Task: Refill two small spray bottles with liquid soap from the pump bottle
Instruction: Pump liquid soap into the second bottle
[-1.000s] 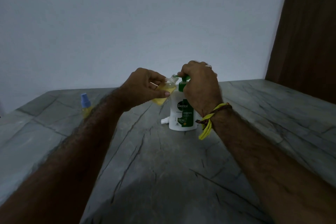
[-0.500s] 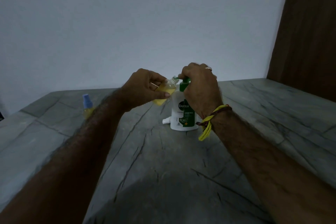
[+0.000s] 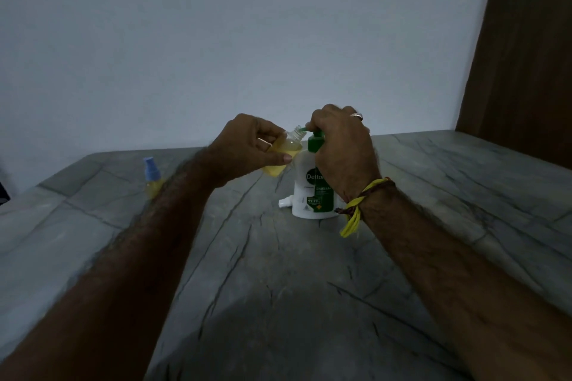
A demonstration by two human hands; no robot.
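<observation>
1. At the left of the frame, a small capped spray bottle with a blue top and yellow liquid [image 3: 152, 177] stands on the grey veined stone table [image 3: 278, 272].
2. Near the centre, your left hand [image 3: 247, 148] grips an uncapped clear spray bottle part-full of yellow soap [image 3: 283, 155], tilted, its open neck at the pump's spout.
3. Just right, your right hand [image 3: 343, 148] curls over the green pump head of the white Dettol pump bottle [image 3: 314, 195].
4. A small white spray cap [image 3: 284, 202] lies at that bottle's base.
</observation>
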